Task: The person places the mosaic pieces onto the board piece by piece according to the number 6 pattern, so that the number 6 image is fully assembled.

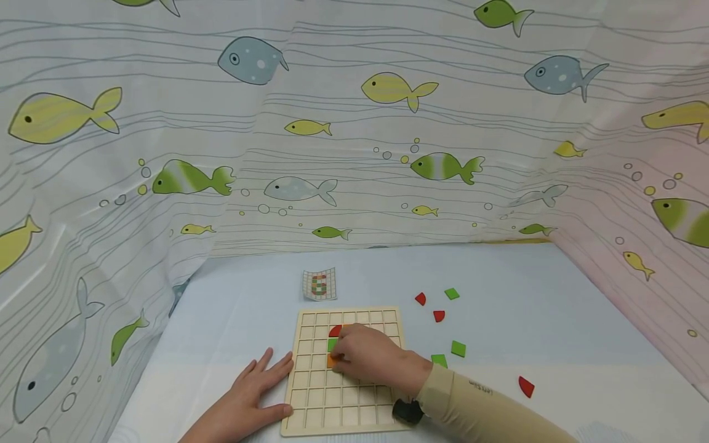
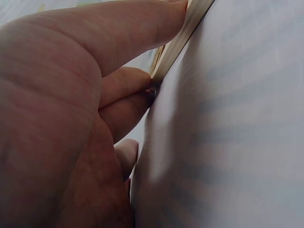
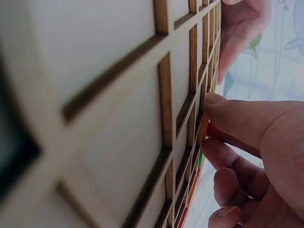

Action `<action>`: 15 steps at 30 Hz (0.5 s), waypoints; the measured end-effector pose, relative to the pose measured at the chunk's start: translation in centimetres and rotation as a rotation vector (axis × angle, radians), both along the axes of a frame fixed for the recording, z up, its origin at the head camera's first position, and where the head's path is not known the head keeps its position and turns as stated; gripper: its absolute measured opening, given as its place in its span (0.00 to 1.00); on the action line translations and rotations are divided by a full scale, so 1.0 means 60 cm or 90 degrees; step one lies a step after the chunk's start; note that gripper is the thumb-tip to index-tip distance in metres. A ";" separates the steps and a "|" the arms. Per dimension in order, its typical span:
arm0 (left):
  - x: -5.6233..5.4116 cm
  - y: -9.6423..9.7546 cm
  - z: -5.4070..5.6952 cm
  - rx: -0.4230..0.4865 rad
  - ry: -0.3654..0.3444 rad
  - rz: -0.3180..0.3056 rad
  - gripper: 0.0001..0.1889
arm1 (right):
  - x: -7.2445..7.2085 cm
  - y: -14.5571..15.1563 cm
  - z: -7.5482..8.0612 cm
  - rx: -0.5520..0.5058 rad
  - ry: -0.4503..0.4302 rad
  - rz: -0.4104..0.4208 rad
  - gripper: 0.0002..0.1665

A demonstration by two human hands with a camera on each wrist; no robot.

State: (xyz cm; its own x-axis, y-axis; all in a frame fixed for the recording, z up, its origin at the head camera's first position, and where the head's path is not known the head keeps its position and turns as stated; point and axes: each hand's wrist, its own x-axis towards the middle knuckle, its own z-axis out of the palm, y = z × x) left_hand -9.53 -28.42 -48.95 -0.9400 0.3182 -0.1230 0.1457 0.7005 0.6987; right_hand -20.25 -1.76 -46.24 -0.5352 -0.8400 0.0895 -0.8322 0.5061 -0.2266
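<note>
Counting from my remote seat, I get one board [image 1: 316, 400], one card [image 1: 319, 285] and six loose pieces on the bench [image 1: 232, 314]: three red wedges [image 1: 439, 315] and three green tiles [image 1: 458, 348], all right of the board. The left hand [image 1: 252, 392] is spread wide, touching the board's left edge. The right hand [image 1: 373, 358] pinches one orange tile [image 1: 330, 361] at the board, next to one seated green tile [image 1: 332, 345]; beyond sits a red wedge. That hand blocks the middle squares, so I cannot count everything there. The card lies past the board; a fish-print sheet [image 1: 354, 37] walls the bench.
</note>
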 end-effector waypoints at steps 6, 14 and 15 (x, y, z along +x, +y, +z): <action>0.001 0.000 -0.001 -0.008 0.014 -0.001 0.44 | 0.002 0.002 0.005 0.012 0.002 0.010 0.11; 0.000 0.001 0.000 0.002 -0.001 0.003 0.45 | 0.005 0.026 0.020 -0.027 -0.050 0.017 0.14; 0.000 0.001 0.001 0.001 -0.002 0.002 0.45 | 0.006 0.032 0.023 -0.034 -0.061 0.011 0.16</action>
